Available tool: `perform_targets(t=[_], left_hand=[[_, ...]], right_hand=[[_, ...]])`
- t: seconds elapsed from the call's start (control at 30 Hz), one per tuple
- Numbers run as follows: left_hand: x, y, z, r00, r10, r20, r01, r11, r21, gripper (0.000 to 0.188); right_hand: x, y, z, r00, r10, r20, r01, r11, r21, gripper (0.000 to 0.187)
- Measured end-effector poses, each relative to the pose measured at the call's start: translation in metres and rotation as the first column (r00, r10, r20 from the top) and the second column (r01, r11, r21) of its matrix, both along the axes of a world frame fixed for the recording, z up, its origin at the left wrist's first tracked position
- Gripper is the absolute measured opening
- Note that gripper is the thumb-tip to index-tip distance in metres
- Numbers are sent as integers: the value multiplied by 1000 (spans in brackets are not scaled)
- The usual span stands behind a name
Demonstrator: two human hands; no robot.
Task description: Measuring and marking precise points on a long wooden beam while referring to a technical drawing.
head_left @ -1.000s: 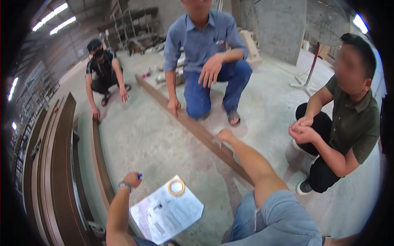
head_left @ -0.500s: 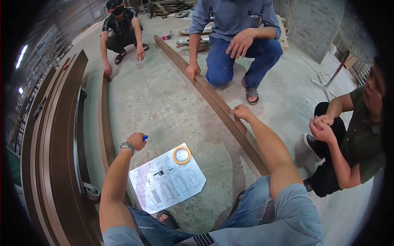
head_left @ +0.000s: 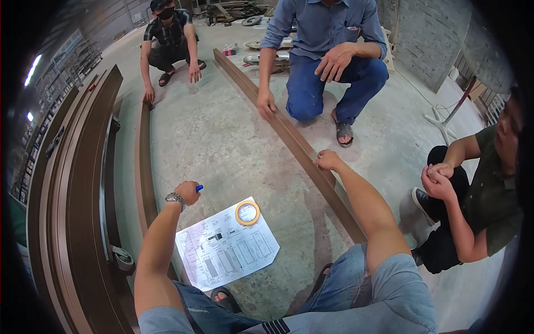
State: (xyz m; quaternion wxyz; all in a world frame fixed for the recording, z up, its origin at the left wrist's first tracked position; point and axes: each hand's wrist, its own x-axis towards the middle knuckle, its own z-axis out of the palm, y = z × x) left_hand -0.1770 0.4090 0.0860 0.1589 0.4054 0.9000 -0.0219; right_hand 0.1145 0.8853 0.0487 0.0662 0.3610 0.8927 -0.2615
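- Since the earlier frame, my feed shifts slightly and a kneeling co-worker's hand [head_left: 266, 104] loosens on the brown beam [head_left: 293, 142], which lies slantwise along the floor at my right grip.
- My right hand [head_left: 330, 161] curls its fingers at the beam's edge, perhaps steadying it; I cannot tell whether they pinch it.
- Left of that, my left hand [head_left: 189, 192] is clenched around a blue pen-like object [head_left: 199, 188].
- Just below the left grip lies a printed sheet [head_left: 228, 245], a tape roll [head_left: 237, 214] probably weighting its corner.
- Farther left lies a second beam [head_left: 143, 161].
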Motion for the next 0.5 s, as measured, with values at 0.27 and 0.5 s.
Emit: perform_targets(t=[0.27, 0.5], left_hand=[[-1, -3, -8, 1000, 4, -3, -4, 1000, 5, 25], [-5, 0, -17, 999, -26, 23, 25, 999, 36, 27]], right_hand=[[2, 3, -6, 1000, 22, 14, -23, 996, 90, 69], [159, -81, 6, 991, -95, 90, 82, 987, 141, 60]])
